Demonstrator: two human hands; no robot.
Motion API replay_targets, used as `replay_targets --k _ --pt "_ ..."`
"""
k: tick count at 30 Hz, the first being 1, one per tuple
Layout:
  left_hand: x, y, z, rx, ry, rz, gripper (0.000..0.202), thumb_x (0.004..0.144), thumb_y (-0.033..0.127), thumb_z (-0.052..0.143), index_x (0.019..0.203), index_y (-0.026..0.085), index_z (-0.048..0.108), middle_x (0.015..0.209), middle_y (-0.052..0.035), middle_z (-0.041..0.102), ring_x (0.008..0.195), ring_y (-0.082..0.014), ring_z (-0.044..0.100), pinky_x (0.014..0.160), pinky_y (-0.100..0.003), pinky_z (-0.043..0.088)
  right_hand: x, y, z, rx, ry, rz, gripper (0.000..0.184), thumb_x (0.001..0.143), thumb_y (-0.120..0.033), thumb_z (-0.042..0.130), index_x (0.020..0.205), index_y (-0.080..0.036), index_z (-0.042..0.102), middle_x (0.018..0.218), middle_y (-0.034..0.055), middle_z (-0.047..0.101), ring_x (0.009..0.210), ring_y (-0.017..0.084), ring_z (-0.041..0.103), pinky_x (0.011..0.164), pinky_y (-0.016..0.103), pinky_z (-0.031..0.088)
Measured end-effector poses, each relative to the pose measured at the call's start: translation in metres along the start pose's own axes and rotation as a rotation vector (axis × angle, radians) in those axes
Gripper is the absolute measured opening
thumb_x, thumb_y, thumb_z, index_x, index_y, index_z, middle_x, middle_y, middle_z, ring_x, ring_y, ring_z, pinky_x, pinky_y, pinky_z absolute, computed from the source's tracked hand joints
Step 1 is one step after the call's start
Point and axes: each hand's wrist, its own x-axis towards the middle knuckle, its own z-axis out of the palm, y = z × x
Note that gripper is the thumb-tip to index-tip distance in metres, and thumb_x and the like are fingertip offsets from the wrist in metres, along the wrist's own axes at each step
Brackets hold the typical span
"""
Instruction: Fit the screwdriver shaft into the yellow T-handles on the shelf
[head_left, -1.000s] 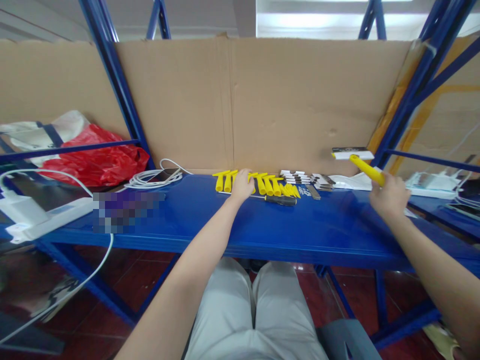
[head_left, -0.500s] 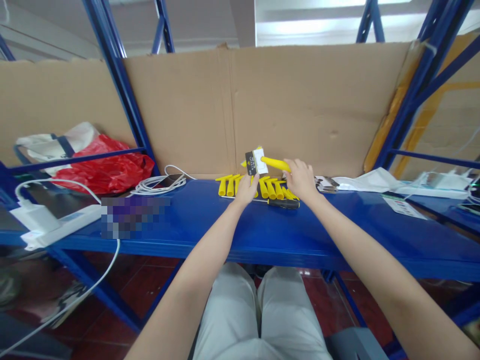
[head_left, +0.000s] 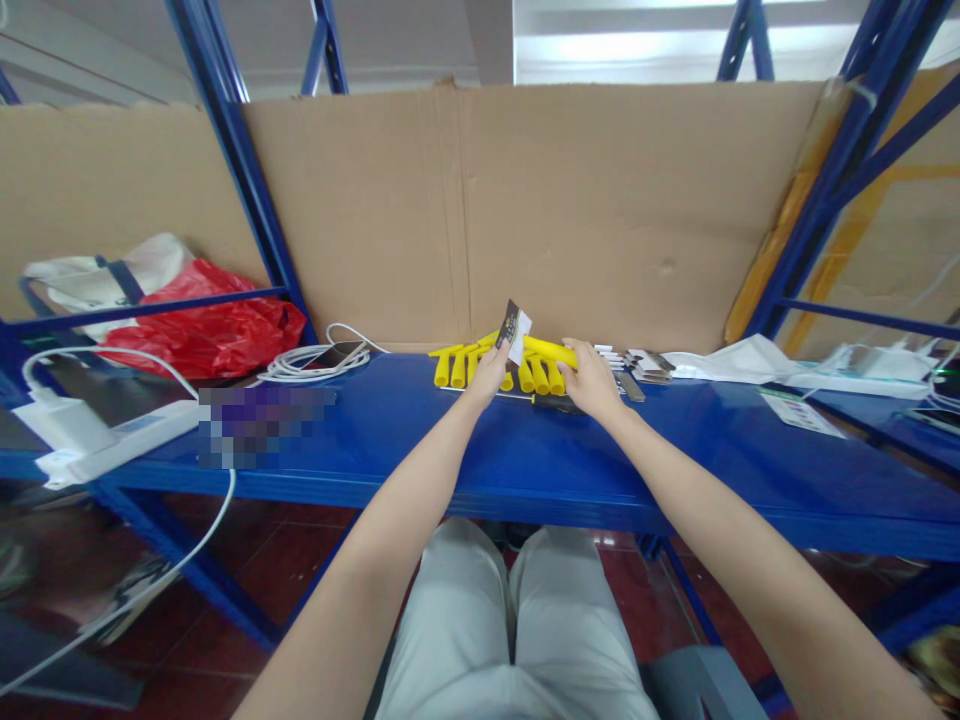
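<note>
- The right hand point(head_left: 592, 378) closes round the handle of a yellow scraper point(head_left: 549, 350), held tilted just above the blue table point(head_left: 525, 460).
- The left hand point(head_left: 489, 375) is partly curled at the scraper's black-and-white head point(head_left: 514, 332) — whether it grips or merely touches, I cannot tell.
- Yellow pieces point(head_left: 458, 372) lie in a row behind and beside the left hand.
- A screwdriver point(head_left: 553, 403) lies in front of the row — its handle partly hidden by the right hand.
</note>
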Motion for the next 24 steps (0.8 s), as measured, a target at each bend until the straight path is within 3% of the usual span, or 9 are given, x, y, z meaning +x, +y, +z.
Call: replay_targets --k 8,12,18,21,24 --pt "-0.008 0.006 0.012 -0.106 -0.187 -0.174 0.04 0.096 0.045 0.047 0.097 0.013 0.071 0.084 -0.0076 0.075 0.088 -0.0191 0.071 0.08 -0.028 0.055 -0.005 -0.013 0.004 0.131 -0.03 0.037 0.054 0.089 -0.03 0.048 0.14 -0.015 0.044 0.124 0.0194 0.062 0.113 0.034 0.06 0.095 0.05 0.048" --pt "-0.012 0.01 0.013 -0.087 -0.13 -0.154 0.041 0.094 0.049 0.051 0.094 0.013 0.072 0.083 -0.0078 0.076 0.093 -0.023 0.071 0.085 -0.033 0.055 -0.004 -0.016 0.006 0.278 -0.05 0.101 0.064 0.086 -0.036 0.055 0.145 -0.017 0.04 0.119 0.0163 0.064 0.105 0.031 0.063 0.092 0.047 0.049" --pt "-0.015 0.016 0.013 -0.132 -0.075 -0.103 0.037 0.095 0.039 0.047 0.091 0.012 0.072 0.088 -0.0083 0.077 0.102 -0.0248 0.07 0.098 -0.036 0.05 0.003 -0.007 0.017 0.542 -0.082 0.249 0.066 0.09 -0.05 0.052 0.146 -0.018 0.038 0.092 0.0083 0.068 0.084 0.024 0.066 0.082 0.04 0.053" --pt "-0.014 0.016 0.013 -0.152 -0.025 -0.096 0.037 0.095 0.039 0.047 0.095 0.011 0.072 0.096 -0.0101 0.077 0.107 -0.0247 0.068 0.101 -0.036 0.048 0.006 -0.002 0.02 0.607 -0.075 0.353 0.056 0.09 -0.048 0.052 0.138 -0.019 0.047 0.084 0.0066 0.068 0.081 0.023 0.066 0.078 0.039 0.053" --pt "-0.012 0.014 0.011 -0.144 0.031 -0.097 0.039 0.095 0.041 0.046 0.1 0.011 0.071 0.105 -0.0113 0.075 0.111 -0.0248 0.067 0.102 -0.036 0.047 0.007 -0.002 0.016 0.661 -0.147 0.468 0.034 0.09 -0.042 0.053 0.116 -0.02 0.059 0.076 0.0037 0.067 0.068 0.02 0.065 0.069 0.035 0.053"
